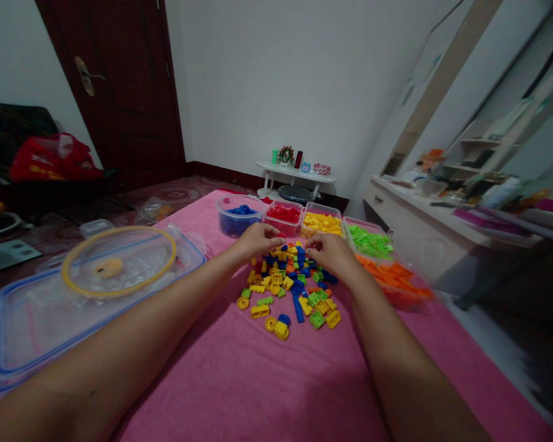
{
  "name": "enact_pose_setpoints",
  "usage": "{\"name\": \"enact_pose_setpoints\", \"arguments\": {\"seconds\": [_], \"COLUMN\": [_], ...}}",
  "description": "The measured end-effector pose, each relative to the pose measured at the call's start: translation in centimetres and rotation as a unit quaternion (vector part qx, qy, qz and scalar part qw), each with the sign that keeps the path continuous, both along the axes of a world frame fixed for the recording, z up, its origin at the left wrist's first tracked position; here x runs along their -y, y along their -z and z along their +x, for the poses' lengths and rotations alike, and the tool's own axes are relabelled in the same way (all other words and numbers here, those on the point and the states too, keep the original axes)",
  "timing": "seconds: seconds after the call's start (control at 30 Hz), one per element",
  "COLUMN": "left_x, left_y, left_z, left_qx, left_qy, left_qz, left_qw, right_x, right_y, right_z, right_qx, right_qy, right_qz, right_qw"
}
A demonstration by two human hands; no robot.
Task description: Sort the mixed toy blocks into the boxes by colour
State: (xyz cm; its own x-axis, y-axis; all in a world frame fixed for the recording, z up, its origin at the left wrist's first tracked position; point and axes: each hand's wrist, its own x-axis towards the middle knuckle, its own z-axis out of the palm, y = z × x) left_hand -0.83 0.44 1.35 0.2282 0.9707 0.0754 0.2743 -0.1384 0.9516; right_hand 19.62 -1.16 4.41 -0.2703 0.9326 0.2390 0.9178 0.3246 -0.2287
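A loose pile of toy building blocks [276, 280] in yellow, blue, green, orange and red lies on the pink cloth. My left hand [257, 239] is at the pile's far left edge, its fingers bent together close to a red piece. Across from it, my right hand [330, 250] reaches over the far right side with thumb and fingers pinched. Whatever either hand grips is too small to make out. Just beyond are a round tub of blue blocks [235, 224], a box of red blocks [283, 215] and a box of yellow blocks [322, 224].
Green blocks [370, 241] and orange blocks [395, 277] fill containers along the right. A large clear lid with a blue rim [41, 344] lies at left under a round yellow-rimmed lid [120, 291]. A white desk [400, 199] stands right of the pink-covered table [258, 393].
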Motion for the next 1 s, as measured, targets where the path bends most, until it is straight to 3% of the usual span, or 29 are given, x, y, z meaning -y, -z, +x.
{"name": "enact_pose_setpoints", "arguments": {"seconds": [0.07, 0.17, 0.23, 0.27, 0.37, 0.43, 0.53, 0.67, 0.77, 1.0], "left_x": [0.1, 0.4, 0.5, 0.5, 0.2, 0.1, 0.3, 1.3, 2.1, 2.8], "left_y": [-0.4, -1.1, -1.3, -1.3, -1.0, -0.9, -1.2, -1.8, -1.9, -1.3], "left_z": [0.1, 0.2, 0.0, -0.1, -0.8, -1.5, -2.0, -1.4, -0.6, 0.7], "left_qx": [0.109, 0.292, 0.338, 0.324, 0.144, -0.038, -0.266, -0.45, -0.515, -0.563], "left_qy": [-0.032, -0.029, -0.02, -0.024, -0.044, -0.014, 0.06, 0.057, 0.04, 0.016], "left_qz": [-0.067, -0.201, -0.237, -0.229, -0.112, -0.015, 0.037, 0.052, 0.087, 0.127], "left_qw": [0.991, 0.935, 0.911, 0.918, 0.982, 0.999, 0.961, 0.89, 0.852, 0.817], "right_x": [0.2, 0.7, 0.9, 1.0, 1.0, 0.9, 0.8, 0.8, 0.8, 1.0], "right_y": [0.2, 0.8, 1.4, 1.8, 2.7, 3.0, 3.2, 3.3, 3.3, 2.7], "right_z": [-0.5, -1.7, -2.5, -2.9, -3.5, -3.7, -4.0, -4.4, -4.4, -3.7], "right_qx": [0.006, 0.013, 0.034, 0.051, 0.099, 0.121, 0.148, 0.16, 0.15, 0.136], "right_qy": [0.007, 0.01, 0.002, -0.002, 0.0, 0.008, 0.022, 0.053, 0.049, 0.038], "right_qz": [-0.001, 0.001, -0.003, -0.005, -0.007, -0.011, -0.028, -0.041, -0.041, -0.058], "right_qw": [1.0, 1.0, 0.999, 0.999, 0.995, 0.993, 0.988, 0.985, 0.987, 0.988]}}
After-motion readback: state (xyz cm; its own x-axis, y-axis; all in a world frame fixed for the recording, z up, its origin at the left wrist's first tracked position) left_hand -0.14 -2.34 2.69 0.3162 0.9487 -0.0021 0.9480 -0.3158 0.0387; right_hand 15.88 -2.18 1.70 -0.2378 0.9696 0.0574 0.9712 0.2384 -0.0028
